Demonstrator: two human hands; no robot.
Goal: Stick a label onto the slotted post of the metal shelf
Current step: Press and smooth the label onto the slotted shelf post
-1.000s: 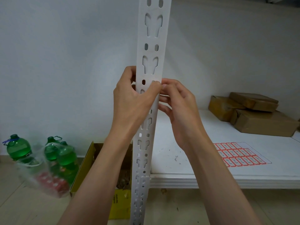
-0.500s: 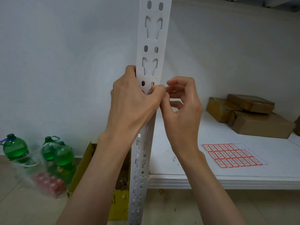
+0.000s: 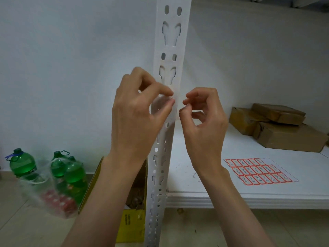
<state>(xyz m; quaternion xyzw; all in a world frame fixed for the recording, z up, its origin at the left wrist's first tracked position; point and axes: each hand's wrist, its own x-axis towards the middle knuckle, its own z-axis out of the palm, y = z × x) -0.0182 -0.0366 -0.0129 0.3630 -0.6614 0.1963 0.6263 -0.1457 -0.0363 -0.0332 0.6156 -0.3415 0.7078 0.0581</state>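
Head view: the left hand [image 3: 135,114] pinches a small label [image 3: 172,98] between thumb and forefinger, right against the front face of the white slotted post [image 3: 170,56]. Just right of the post, the right hand [image 3: 204,120] is curled, fingertips nearly meeting, holding nothing. Beyond the right wrist, a label sheet [image 3: 258,172] lies on the shelf [image 3: 249,198]; farther right sit brown boxes [image 3: 277,127]. Left of the left forearm stand green bottles [image 3: 23,164].

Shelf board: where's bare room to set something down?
Bare patches on the shelf board: between the slotted post and label sheet, and behind the sheet. The far right corner is crowded with cardboard parcels.
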